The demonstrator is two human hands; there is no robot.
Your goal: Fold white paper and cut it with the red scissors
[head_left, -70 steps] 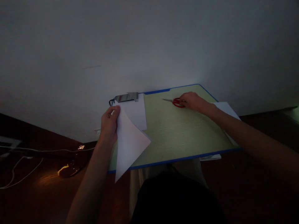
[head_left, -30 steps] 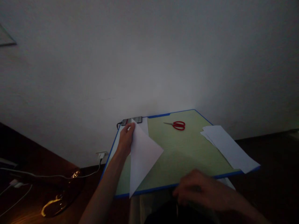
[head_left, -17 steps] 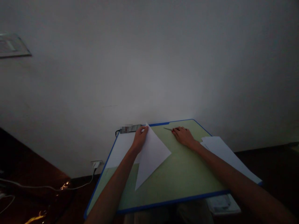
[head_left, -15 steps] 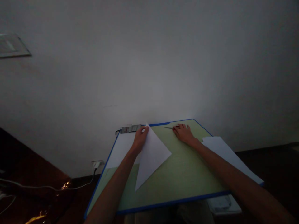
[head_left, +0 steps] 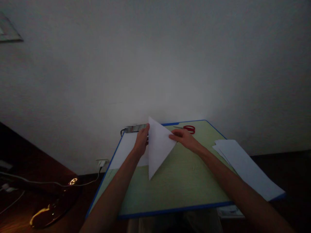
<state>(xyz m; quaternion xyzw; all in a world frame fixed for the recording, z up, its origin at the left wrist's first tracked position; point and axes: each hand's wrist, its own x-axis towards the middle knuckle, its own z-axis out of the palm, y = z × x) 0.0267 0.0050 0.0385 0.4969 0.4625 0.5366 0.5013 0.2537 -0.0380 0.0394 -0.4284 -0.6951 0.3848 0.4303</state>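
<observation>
With fingers and thumb of the right hand, pinched the right corner of a folded paper triangle; touched its left edge with the left hand, could not tell if gripping. Had red-handled scissors just beyond the right fingers, white sheets farther right.

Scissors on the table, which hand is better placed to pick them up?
Probably the right hand: the scissors lie just beyond it. The left hand is farther off, at the left edge of the paper. The right hand would first need to release the paper's corner.
</observation>
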